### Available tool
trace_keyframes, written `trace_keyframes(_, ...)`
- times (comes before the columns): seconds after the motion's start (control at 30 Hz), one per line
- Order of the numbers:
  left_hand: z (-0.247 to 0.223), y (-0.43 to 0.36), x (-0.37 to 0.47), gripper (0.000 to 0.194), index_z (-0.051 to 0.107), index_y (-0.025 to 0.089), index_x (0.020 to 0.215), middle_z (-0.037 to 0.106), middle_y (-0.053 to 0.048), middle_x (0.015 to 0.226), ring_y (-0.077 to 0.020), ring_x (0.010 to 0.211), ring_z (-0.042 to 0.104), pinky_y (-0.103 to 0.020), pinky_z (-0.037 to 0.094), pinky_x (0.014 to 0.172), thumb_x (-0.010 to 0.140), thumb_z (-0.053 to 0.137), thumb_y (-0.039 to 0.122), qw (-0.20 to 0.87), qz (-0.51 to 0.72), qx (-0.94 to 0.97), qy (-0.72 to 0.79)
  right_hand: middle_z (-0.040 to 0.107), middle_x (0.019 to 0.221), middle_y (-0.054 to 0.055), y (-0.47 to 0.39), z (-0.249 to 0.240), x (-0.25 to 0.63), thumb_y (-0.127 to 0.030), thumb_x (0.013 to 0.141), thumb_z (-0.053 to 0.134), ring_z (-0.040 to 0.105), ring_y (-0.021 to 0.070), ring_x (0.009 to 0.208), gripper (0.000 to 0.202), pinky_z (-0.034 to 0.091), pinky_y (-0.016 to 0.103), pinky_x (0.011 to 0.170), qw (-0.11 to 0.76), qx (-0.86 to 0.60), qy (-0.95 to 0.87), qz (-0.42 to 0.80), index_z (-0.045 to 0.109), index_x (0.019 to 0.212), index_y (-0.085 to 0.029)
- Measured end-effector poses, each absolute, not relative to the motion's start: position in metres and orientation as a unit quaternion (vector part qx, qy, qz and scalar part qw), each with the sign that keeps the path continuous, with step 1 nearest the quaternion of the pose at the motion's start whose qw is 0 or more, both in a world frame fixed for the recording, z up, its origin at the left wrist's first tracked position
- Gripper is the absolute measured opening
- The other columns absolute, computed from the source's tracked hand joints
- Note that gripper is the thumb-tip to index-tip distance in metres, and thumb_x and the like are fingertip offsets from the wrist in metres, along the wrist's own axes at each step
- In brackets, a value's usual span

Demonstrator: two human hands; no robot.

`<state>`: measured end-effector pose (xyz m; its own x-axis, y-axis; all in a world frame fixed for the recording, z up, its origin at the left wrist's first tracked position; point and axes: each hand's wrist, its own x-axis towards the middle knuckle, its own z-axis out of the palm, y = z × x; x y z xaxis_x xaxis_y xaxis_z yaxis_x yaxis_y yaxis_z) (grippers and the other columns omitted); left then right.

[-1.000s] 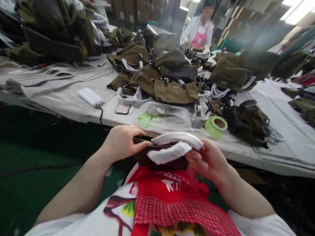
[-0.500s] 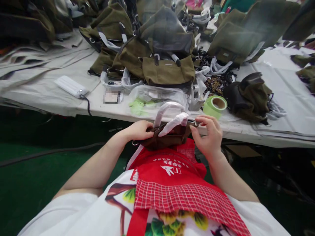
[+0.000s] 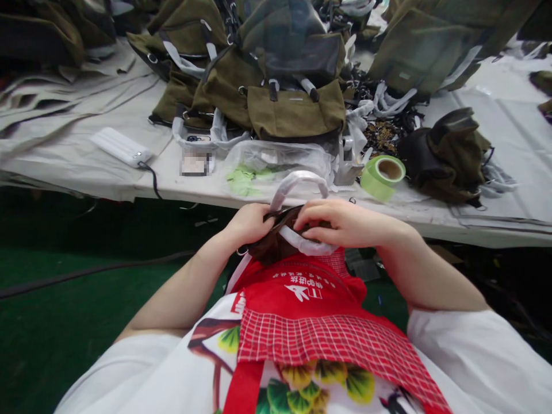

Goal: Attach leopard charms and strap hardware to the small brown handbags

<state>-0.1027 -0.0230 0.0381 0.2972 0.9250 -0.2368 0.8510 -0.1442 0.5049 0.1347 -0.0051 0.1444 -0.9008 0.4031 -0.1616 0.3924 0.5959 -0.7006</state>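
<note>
A brown bag [image 3: 269,246] with two handles wrapped in white rests at my lap, against the red apron, below the table's front edge. My left hand [image 3: 253,223] grips the bag's left end by its top edge, thumb toward the opening. Over the bag's open top is my right hand [image 3: 328,221], its fingers curled at the opening; whether they pinch anything is hidden. One wrapped handle [image 3: 302,179] stands up behind the fingers, and the other [image 3: 308,246] hangs down in front, below my right hand.
On the white table [image 3: 172,187] lie olive bags [image 3: 297,115], a white power bank [image 3: 121,146] with a black cord, a clear plastic bag [image 3: 280,158] with green scraps, and a green tape roll [image 3: 382,177]. A dark olive bag [image 3: 452,155] sits at the right.
My right hand has moved left from the bag's right end to its top opening. The bag's mouth looks wider, and the near handle has dropped toward the apron.
</note>
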Motion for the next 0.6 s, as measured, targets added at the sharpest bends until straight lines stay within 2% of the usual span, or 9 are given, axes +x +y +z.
trace_keyframes(0.07, 0.041, -0.027, -0.101, 0.034, 0.076, 0.019, 0.092, 0.077, -0.01, 0.089, -0.0262, 0.08, 0.069, -0.029, 0.045, 0.067, 0.089, 0.048, 0.038, 0.295, 0.085, 0.752, 0.583, 0.068, 0.118, 0.01, 0.001, 0.13, 0.124, -0.022, 0.084, 0.064, 0.062, 0.0239, 0.109, 0.031, 0.045, 0.036, 0.098, -0.008, -0.253, -0.911, 0.327, 0.068, 0.115, -0.017)
trace_keyframes(0.17, 0.044, -0.032, -0.102, 0.036, 0.077, 0.018, 0.091, 0.077, -0.009, 0.089, -0.0262, 0.081, 0.07, -0.029, 0.047, 0.069, 0.089, 0.05, 0.041, 0.327, 0.122, 0.735, 0.582, 0.069, 0.115, 0.012, -0.003, 0.107, 0.11, -0.022, 0.077, 0.071, 0.064, 0.0277, 0.105, 0.039, 0.047, 0.037, 0.093, -0.082, -0.273, -0.919, 0.273, 0.066, 0.115, -0.015)
trace_keyframes(0.23, 0.044, -0.034, -0.106, 0.035, 0.077, 0.017, 0.091, 0.077, -0.008, 0.089, -0.0253, 0.081, 0.069, -0.028, 0.048, 0.068, 0.089, 0.051, 0.041, 0.358, 0.154, 0.71, 0.586, 0.069, 0.11, 0.014, -0.01, 0.098, 0.104, -0.022, 0.079, 0.069, 0.063, 0.0283, 0.103, 0.036, 0.047, 0.038, 0.091, -0.07, -0.289, -0.927, 0.23, 0.065, 0.113, -0.013)
trace_keyframes(0.33, 0.044, -0.037, -0.111, 0.031, 0.076, 0.016, 0.091, 0.077, -0.007, 0.09, -0.0244, 0.082, 0.069, -0.028, 0.049, 0.069, 0.087, 0.051, 0.035, 0.387, 0.179, 0.68, 0.596, 0.065, 0.112, 0.015, -0.017, 0.096, 0.097, -0.025, 0.084, 0.064, 0.058, 0.0287, 0.107, 0.031, 0.045, 0.041, 0.094, 0.003, -0.292, -0.94, 0.177, 0.064, 0.113, -0.012)
trace_keyframes(0.43, 0.045, -0.038, -0.112, 0.029, 0.075, 0.016, 0.091, 0.077, -0.006, 0.09, -0.0239, 0.083, 0.069, -0.028, 0.049, 0.072, 0.087, 0.05, 0.031, 0.4, 0.185, 0.672, 0.595, 0.064, 0.113, 0.014, -0.018, 0.097, 0.092, -0.03, 0.086, 0.063, 0.054, 0.0279, 0.11, 0.033, 0.045, 0.042, 0.096, 0.044, -0.27, -0.944, 0.187, 0.063, 0.115, -0.014)
trace_keyframes(0.5, 0.045, -0.039, -0.111, 0.028, 0.075, 0.017, 0.089, 0.077, -0.006, 0.09, -0.0231, 0.083, 0.069, -0.028, 0.049, 0.072, 0.087, 0.049, 0.029, 0.401, 0.189, 0.673, 0.592, 0.066, 0.107, 0.013, -0.018, 0.096, 0.088, -0.037, 0.088, 0.063, 0.054, 0.0281, 0.108, 0.035, 0.045, 0.042, 0.094, 0.038, -0.272, -0.943, 0.187, 0.065, 0.114, -0.014)
trace_keyframes(0.6, 0.047, -0.039, -0.11, 0.026, 0.073, 0.018, 0.086, 0.077, -0.005, 0.088, -0.0215, 0.08, 0.068, -0.027, 0.047, 0.069, 0.087, 0.049, 0.027, 0.393, 0.191, 0.676, 0.593, 0.067, 0.097, 0.014, -0.021, 0.089, 0.079, -0.046, 0.09, 0.06, 0.056, 0.0293, 0.102, 0.036, 0.044, 0.044, 0.092, -0.008, -0.265, -0.952, 0.152, 0.072, 0.099, -0.012)
